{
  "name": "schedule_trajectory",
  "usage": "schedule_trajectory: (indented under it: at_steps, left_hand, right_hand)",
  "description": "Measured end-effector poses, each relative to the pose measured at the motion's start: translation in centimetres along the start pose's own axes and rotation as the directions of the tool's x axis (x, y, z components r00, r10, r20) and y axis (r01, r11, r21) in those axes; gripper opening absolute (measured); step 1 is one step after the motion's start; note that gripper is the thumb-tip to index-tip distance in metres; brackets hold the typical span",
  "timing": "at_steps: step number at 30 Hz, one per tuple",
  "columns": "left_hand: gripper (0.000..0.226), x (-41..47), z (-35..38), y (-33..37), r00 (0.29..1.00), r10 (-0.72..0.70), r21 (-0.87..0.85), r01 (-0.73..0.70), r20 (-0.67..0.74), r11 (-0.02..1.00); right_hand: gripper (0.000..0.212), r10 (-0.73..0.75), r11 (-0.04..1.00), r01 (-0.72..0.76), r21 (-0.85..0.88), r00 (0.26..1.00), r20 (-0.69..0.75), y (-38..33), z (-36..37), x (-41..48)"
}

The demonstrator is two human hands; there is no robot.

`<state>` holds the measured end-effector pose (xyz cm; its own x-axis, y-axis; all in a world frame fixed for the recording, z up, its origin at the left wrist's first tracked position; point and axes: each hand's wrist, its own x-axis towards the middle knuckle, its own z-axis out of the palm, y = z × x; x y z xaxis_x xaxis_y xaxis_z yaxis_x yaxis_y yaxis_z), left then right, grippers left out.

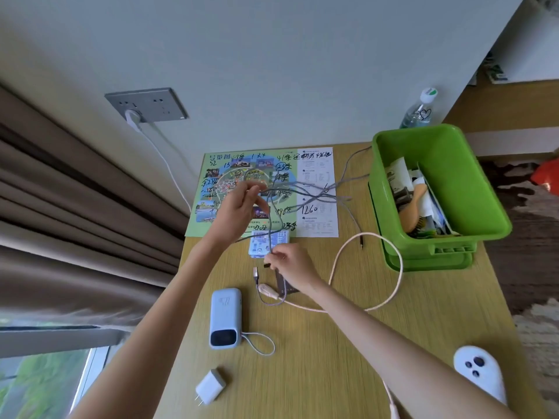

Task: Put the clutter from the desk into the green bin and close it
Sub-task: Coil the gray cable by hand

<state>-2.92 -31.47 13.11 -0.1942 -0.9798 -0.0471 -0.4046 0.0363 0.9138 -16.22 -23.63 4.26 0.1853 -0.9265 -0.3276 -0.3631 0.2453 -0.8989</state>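
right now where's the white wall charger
Head view: the white wall charger lies on the desk near its front left edge, nearer the person than the blue power bank.

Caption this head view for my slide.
Left hand and right hand hold a grey cable beside the open green bin.

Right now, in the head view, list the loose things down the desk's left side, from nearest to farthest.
white charger plug → blue power bank → pink cable connector → blue card packet → scribbled-on map sheet
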Motion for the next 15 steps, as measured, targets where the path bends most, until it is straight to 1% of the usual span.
schedule_trajectory:
  at_steps: [3,5,6,8,10,13,15]
  left_hand:
    - [0.021,-0.2,-0.6,-0.9,1.0,-0.027,0.034,0.026,0.014,0.999]
    - [0.022,-0.2,-0.8,-1.1,0.998,-0.042,0.043,0.041,0.039,0.998]
    - [0.022,-0.3,-0.9,-1.0,0.997,-0.049,0.032,0.047,0.055,0.998]
    - [0.02,-0.1,-1.0,-0.3,0.995,-0.054,0.033,0.051,0.086,0.998]
    - [0.021,0.2,-1.2,0.7,0.991,-0.038,0.08,0.028,0.129,0.996]
    - [0.027,0.4,-1.7,2.8,0.979,0.045,0.232,-0.092,0.2,0.968]
    - [0.026,0.4,-2.1,4.8,0.97,0.107,0.273,-0.166,0.219,0.948]
  right_hand:
    - [0.017,-0.032,0.993,0.018,0.115,0.993,0.114,-2.5,-5.2,-1.3]
    - [0.018,-0.053,0.99,0.033,0.137,0.988,0.143,-4.6,-9.0,-2.4]
    - [0.019,-0.065,0.987,0.044,0.154,0.989,0.133,-5.8,-10.7,-3.0]
    - [0.02,-0.091,0.978,0.074,0.196,0.993,0.079,-8.1,-13.5,-4.0]
    - [0.021,-0.134,0.967,0.13,0.217,0.991,0.007,-10.6,-15.3,-4.8]
    - [0.02,-0.199,0.948,0.219,0.23,0.974,-0.108,-14.2,-16.5,-5.4]
    - [0.018,-0.23,0.937,0.263,0.23,0.96,-0.159,-16.4,-16.8,-5.7]
